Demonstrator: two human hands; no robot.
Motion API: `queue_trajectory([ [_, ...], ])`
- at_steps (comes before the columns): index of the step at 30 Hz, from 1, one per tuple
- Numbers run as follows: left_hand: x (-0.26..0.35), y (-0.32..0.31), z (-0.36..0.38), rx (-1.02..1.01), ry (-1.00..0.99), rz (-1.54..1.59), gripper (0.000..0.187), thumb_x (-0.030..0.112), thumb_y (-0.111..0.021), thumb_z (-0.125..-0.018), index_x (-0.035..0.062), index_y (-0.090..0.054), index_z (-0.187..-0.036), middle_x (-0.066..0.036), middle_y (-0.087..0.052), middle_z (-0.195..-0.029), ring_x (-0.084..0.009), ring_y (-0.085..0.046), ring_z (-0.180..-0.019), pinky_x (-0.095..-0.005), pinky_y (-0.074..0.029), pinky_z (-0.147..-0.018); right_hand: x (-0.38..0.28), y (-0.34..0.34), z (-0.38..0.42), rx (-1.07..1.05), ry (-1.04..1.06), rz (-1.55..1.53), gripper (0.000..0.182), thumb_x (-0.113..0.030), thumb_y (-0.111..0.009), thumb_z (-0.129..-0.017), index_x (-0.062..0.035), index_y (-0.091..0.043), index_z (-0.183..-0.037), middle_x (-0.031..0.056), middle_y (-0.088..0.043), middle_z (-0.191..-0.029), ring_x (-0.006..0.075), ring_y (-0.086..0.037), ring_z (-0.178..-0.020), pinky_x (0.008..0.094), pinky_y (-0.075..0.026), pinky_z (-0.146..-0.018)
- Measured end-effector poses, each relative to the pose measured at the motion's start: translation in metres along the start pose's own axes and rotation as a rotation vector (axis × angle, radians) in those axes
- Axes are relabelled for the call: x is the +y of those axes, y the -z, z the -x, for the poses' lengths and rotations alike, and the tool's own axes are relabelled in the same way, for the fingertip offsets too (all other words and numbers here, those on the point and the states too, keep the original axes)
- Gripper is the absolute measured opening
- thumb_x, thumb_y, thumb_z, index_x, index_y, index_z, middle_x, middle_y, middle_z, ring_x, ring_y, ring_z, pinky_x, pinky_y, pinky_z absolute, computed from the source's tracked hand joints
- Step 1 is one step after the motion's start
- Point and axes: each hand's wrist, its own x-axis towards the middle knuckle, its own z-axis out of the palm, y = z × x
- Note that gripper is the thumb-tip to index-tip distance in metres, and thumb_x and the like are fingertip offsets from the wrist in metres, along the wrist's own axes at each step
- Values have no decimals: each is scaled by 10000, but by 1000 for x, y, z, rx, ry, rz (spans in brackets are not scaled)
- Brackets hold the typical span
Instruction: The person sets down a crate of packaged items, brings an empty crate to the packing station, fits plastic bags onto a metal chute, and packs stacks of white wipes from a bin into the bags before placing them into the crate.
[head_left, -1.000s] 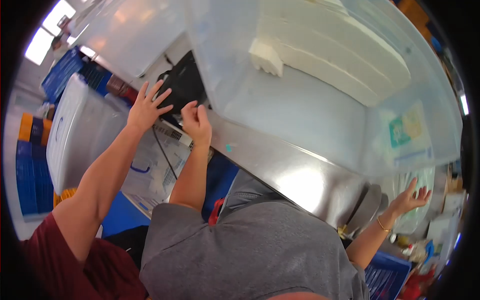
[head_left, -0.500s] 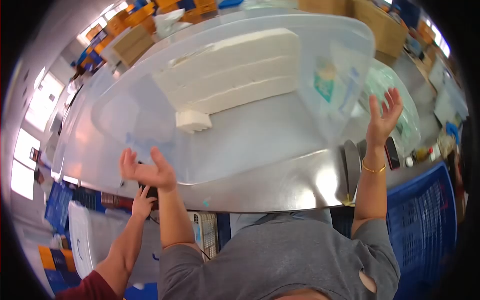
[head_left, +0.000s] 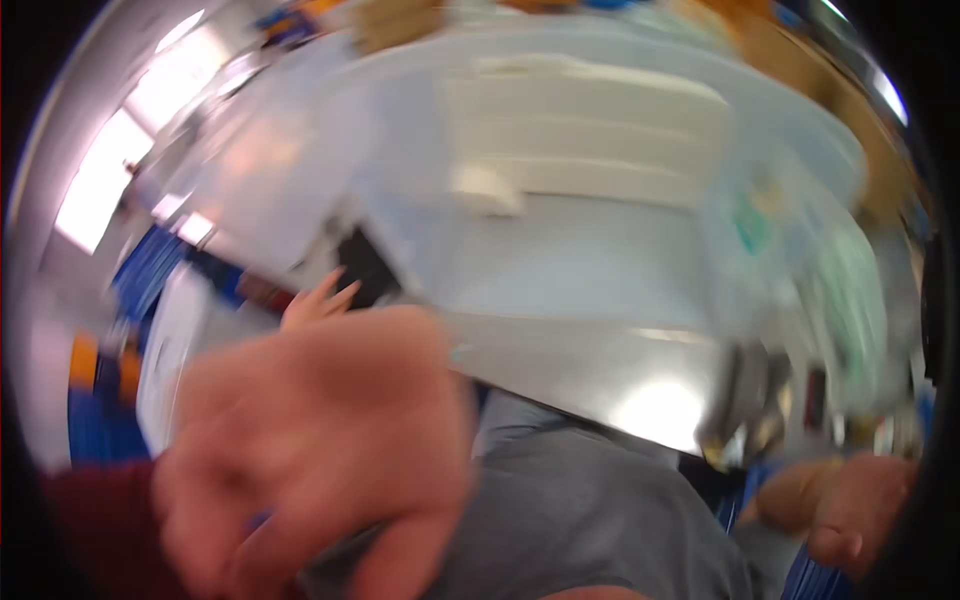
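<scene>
My left hand (head_left: 330, 430) is raised very close to the camera, large and smeared by motion. Its fingers point down to the left, and what they hold, if anything, does not show. Down at the lower right is my right hand (head_left: 850, 510), blurred and partly cut by the dark edge of the view, beside the blue basket. In front of me a large clear plastic bin (head_left: 590, 45) lies on the metal table (head_left: 570, 360). White foam blocks (head_left: 590, 120) line its far side, with a small white foam piece (head_left: 488, 190) near them.
A co-worker's hand (head_left: 320, 302) rests by a black object (head_left: 365, 265) at the table's left edge. Grey scissors-like items (head_left: 735, 395) and a dark phone-shaped thing (head_left: 815, 398) are at the right. Clear greenish plastic wrap (head_left: 850, 300) hangs behind them.
My left hand has come up close to the camera. My right hand has dropped to the lower right. The view has turned, so the bin appears farther right.
</scene>
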Motion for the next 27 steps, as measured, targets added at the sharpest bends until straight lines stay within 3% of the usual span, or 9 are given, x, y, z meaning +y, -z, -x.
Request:
queue_trajectory([
  [1,8,10,7,-6,-44,-9,295,404,-427,-918,263,-513,-1163,-22,-530,-1135,-216,-472,-1067,-400,-304,-905,3,-9,11,-12,-34,-27,623,-294,-558,-826,37,-368,-1319,269,-460,-1263,389,-466,-1145,498,-356,-964],
  [2,16,35,19,-487,163,-64,410,369,-546,-855,204,-476,-1223,-42,-560,-1064,-239,-518,-959,-428,-354,-848,2,-16,24,-214,-207,-114,604,-273,-581,-810,34,-399,-1298,258,-477,-1247,381,-475,-1132,491,-357,-965],
  [4,-2,34,39,-1067,574,66,689,247,-697,-764,69,-372,-1345,-105,-599,-949,-263,-587,-744,-406,-464,-692,-7,-42,47,-519,-625,-154,558,-214,-631,-774,29,-464,-1248,235,-513,-1206,363,-498,-1101,473,-368,-959],
  [6,3,50,69,-1310,1053,114,720,209,-684,-765,91,-334,-1383,-119,-595,-964,-244,-592,-780,-350,-483,-667,1,-62,51,-876,-601,-237,530,-202,-657,-767,19,-488,-1219,224,-534,-1135,367,-532,-1004,442,-413,-880],
  [7,6,60,74,-1311,1054,101,720,209,-684,-765,91,-334,-1383,-119,-595,-964,-244,-592,-780,-350,-483,-667,2,-66,57,-874,-594,-246,530,-202,-657,-767,19,-488,-1219,224,-534,-1135,367,-532,-1004,442,-413,-880],
  [9,10,78,73,-1617,1527,-55,762,176,-674,-766,113,-281,-1417,-115,-594,-963,-240,-587,-771,-344,-484,-687,-1,-71,66,-831,-694,-275,490,-154,-662,-747,24,-517,-1180,224,-543,-1112,361,-535,-1001,415,-420,-877],
  [18,-5,107,90,-1151,1333,-2,528,102,-623,-811,100,-468,-1316,-89,-601,-963,-148,-578,-750,-252,-457,-638,5,-73,60,-884,-680,-280,458,-53,-605,-748,59,-502,-1180,219,-544,-1142,337,-535,-1049,396,-416,-914],
  [21,-9,100,83,-777,1463,18,371,78,-625,-811,92,-594,-1180,-64,-607,-949,-113,-574,-757,-230,-436,-613,9,-66,57,-799,-667,-273,458,-40,-601,-741,63,-502,-1177,233,-546,-1129,342,-538,-1039,404,-416,-912],
  [27,0,98,85,-1110,1461,4,286,73,-643,-794,89,-645,-1080,-44,-614,-866,-122,-569,-725,-239,-438,-600,8,-58,48,-678,-603,-218,441,-51,-620,-737,71,-513,-1147,254,-545,-1090,353,-549,-980,428,-442,-862],
])
